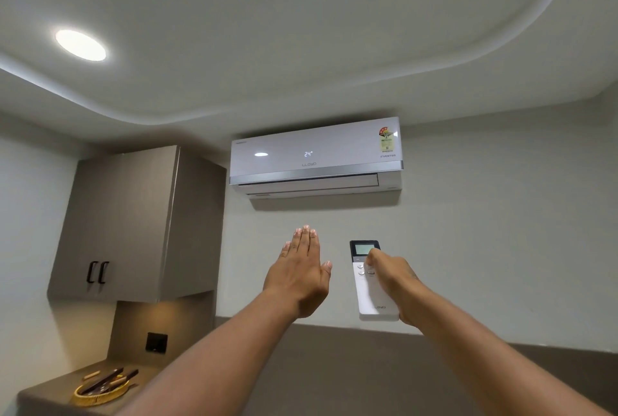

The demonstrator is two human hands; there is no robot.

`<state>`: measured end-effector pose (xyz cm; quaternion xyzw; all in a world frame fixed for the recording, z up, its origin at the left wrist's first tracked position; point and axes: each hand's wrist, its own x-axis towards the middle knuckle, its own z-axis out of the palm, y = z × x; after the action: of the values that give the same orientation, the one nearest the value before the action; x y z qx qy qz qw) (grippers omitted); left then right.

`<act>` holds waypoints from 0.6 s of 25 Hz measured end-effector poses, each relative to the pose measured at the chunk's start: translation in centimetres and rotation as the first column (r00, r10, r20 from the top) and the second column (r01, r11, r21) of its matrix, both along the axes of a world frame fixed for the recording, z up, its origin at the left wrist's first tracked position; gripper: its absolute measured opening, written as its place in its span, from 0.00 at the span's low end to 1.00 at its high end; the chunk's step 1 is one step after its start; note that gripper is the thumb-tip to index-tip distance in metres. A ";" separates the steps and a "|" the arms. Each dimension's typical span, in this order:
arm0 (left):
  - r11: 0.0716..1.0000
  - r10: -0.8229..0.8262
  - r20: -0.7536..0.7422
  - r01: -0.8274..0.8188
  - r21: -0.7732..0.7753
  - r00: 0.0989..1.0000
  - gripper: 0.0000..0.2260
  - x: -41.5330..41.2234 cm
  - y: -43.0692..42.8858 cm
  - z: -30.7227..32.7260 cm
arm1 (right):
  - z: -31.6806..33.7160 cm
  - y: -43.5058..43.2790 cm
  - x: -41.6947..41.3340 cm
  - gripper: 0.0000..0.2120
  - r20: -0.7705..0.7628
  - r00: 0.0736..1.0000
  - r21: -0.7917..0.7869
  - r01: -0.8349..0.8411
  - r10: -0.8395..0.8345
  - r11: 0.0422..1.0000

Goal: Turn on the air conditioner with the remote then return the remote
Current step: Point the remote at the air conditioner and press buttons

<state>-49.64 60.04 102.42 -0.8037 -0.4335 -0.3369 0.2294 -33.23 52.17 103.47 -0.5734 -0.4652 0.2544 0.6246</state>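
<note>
The slim white plastic remote with a small grey screen (369,285) sits in our right hand (396,285), fingers wrapped round its right edge and lower body, thumb laid over the buttons just under the screen, the whole thing raised toward the white wall-mounted air conditioner (316,156). We judge it light, rigid and somewhat slick, so a hold low on the body, as now, leaves the thumb free to press and keeps the top end clear. Our left hand (301,277) is flat and open, fingers together, holding nothing. The unit's panel shows 24, and its flap looks barely open, though we cannot be sure. The remote's screen is unreadable, the button under the thumb is hidden, and where the remote belongs is not shown.
</note>
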 end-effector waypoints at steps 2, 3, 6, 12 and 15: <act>1.000 0.005 0.003 -0.005 0.001 1.000 0.29 -0.1 0.2 -0.1 | 0.0 -0.2 0.0 0.09 0.009 1.000 -0.003 -0.003 0.003 1.000; 1.000 0.005 0.004 -0.005 0.002 1.000 0.29 -0.1 0.2 -0.2 | 0.0 -0.2 0.0 0.09 0.018 1.000 -0.005 -0.007 0.007 1.000; 1.000 0.009 0.009 -0.009 0.005 1.000 0.29 -0.2 0.4 -0.2 | 0.2 -0.4 -0.2 0.09 0.037 0.999 -0.008 -0.015 0.016 1.000; 1.000 0.007 0.013 -0.007 -0.002 1.000 0.29 -0.3 0.6 -0.4 | 0.0 -0.3 -0.2 0.09 0.051 0.999 -0.003 -0.008 0.008 1.000; 0.999 -0.007 0.051 0.009 -0.049 0.999 0.29 -0.2 0.5 -0.6 | -0.4 0.0 0.1 0.09 0.089 0.996 0.000 -0.012 0.012 1.000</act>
<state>-49.87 60.58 101.79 -0.8020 -0.4443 -0.3474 0.1970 -33.15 52.14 103.05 -0.5811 -0.4959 0.2322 0.6021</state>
